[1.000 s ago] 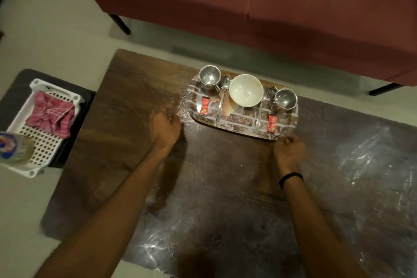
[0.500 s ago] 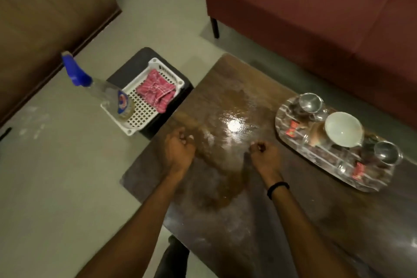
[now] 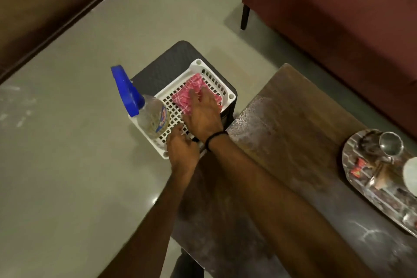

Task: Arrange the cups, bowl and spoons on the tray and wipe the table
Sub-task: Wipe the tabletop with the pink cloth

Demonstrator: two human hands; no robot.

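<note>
Right hand (image 3: 203,115) is laid flat on the red cloth (image 3: 191,91) in the white basket (image 3: 216,79), fingers spread, nothing clamped yet. Left hand (image 3: 181,150) is placed at the basket's near corner, fingers loosely apart and empty. Spray bottle (image 3: 149,115) is stood at the basket's left edge. Tray (image 3: 361,183) is seen near the table's (image 3: 293,131) right edge, loaded with a steel cup (image 3: 390,145) and bowl (image 3: 410,176).

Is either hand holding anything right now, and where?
Nothing gripped yet. The right hand lies spread on the red cloth in the basket; the left hand is empty.
</note>
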